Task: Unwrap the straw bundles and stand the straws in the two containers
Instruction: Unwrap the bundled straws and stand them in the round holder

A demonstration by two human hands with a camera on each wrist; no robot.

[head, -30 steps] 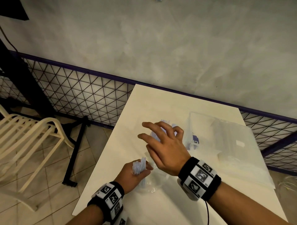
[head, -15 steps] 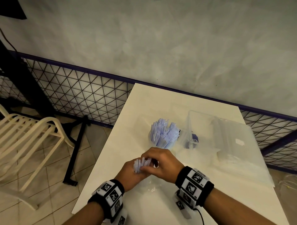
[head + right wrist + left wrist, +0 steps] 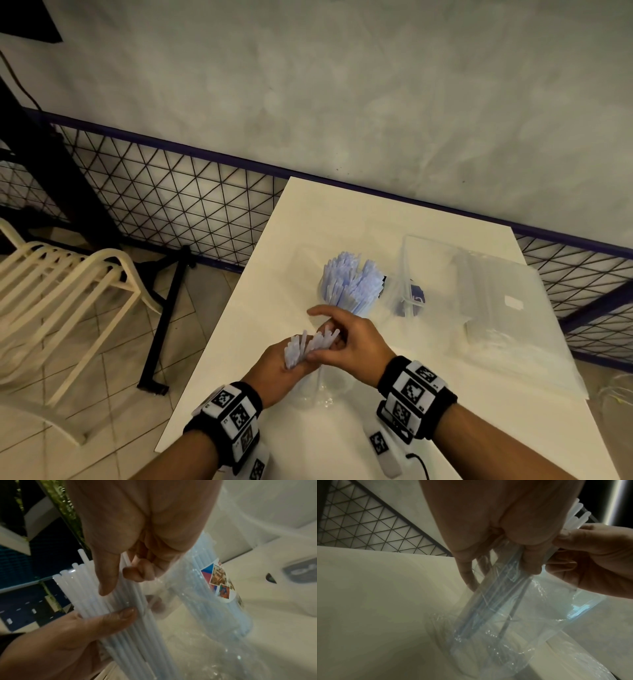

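My left hand [image 3: 274, 363] grips a bundle of pale straws [image 3: 297, 349] near the table's front edge, their lower part still inside a clear wrapper [image 3: 501, 615]. My right hand [image 3: 346, 339] meets it from the right. Its thumb and curled fingers pinch a few straws [image 3: 130, 566] at the top of the bundle, and the index finger sticks out. Just beyond the hands stands a clear round container [image 3: 349, 287] packed with upright straws; it carries a coloured label [image 3: 217, 582]. A second clear, box-shaped container [image 3: 411, 260] stands to its right; I cannot make out its contents.
Flat clear plastic bags [image 3: 507, 308] cover the right side of the white table [image 3: 325, 222]. A wire-mesh fence [image 3: 171, 198] runs behind the table. A cream slatted chair [image 3: 61, 281] and a black table leg [image 3: 164, 318] stand on the tiled floor at left.
My right hand has come back from above the round container to the bundle in my left hand and has taken hold of a few straws. The left hand has stayed put.
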